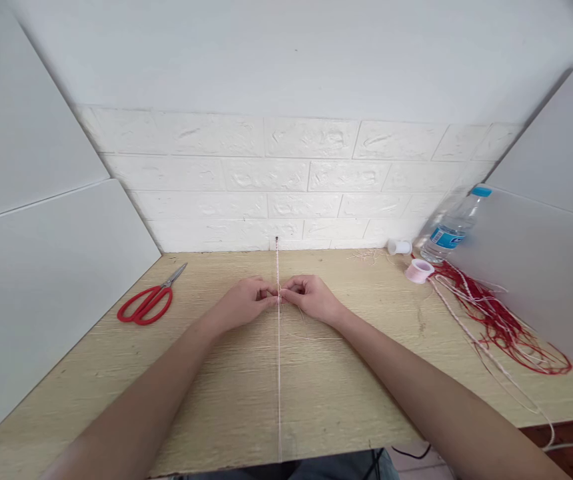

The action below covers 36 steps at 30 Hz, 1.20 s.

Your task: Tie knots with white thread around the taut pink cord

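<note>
A pale pink cord [279,380] runs taut from a small dark fixing [276,238] at the foot of the wall to the table's front edge. Its far stretch looks thicker and braided. My left hand [246,299] pinches at the cord from the left, thumb and forefinger together. From the other side my right hand [314,297] pinches at the same spot, its fingertips nearly touching the left ones. Thin loose thread [311,337] trails on the table under my right hand. The exact strands between the fingertips are too fine to tell apart.
Red-handled scissors [146,305] lie at the left. On the right are a pink thread spool [420,271], a white spool [399,247], a water bottle [449,230] and a heap of red cords [506,323]. Grey-white panels [56,280] stand on both sides.
</note>
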Tool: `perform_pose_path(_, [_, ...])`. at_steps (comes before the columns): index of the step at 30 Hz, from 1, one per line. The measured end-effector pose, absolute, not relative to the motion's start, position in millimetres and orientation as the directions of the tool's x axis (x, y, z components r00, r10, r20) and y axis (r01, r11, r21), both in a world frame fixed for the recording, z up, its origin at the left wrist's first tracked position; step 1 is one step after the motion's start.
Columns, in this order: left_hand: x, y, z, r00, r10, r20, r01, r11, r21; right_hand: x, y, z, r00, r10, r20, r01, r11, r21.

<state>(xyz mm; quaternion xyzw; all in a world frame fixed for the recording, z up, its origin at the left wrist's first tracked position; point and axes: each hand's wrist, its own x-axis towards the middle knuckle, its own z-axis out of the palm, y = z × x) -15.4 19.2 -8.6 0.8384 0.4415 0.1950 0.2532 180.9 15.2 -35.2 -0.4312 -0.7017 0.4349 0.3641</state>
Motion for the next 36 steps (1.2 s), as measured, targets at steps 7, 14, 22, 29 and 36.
perform_pose_path(7, [-13.8, 20.0, -16.2, 0.559, 0.825, 0.089, 0.61, -0.481, 0.629, 180.3, 13.8, -35.1, -0.39, 0.909, 0.148, 0.242, 0.256, -0.936])
perform_pose_path(14, [-10.8, 21.0, -20.1, 0.478, 0.858, 0.188, 0.639, -0.487, 0.595, 179.2, 11.3, -31.5, -0.373, 0.918, 0.137, 0.246, 0.24, -0.939])
perform_pose_path(22, [-12.1, 19.0, -17.8, 0.42, 0.888, 0.186, 0.666, -0.441, 0.601, 179.4, 12.8, -32.5, -0.339, 0.929, 0.149, 0.267, 0.246, -0.932])
perform_pose_path(29, [-15.7, 22.4, -14.1, 0.304, 0.941, 0.146, 0.633, -0.315, 0.707, 178.8, 14.1, -32.9, -0.328, 0.934, 0.145, 0.279, 0.242, -0.929])
perform_pose_path(36, [-16.2, 25.7, -10.2, 0.226, 0.966, 0.125, 0.501, -0.226, 0.836, 179.7, 15.3, -34.8, -0.317, 0.939, 0.134, 0.298, 0.232, -0.926])
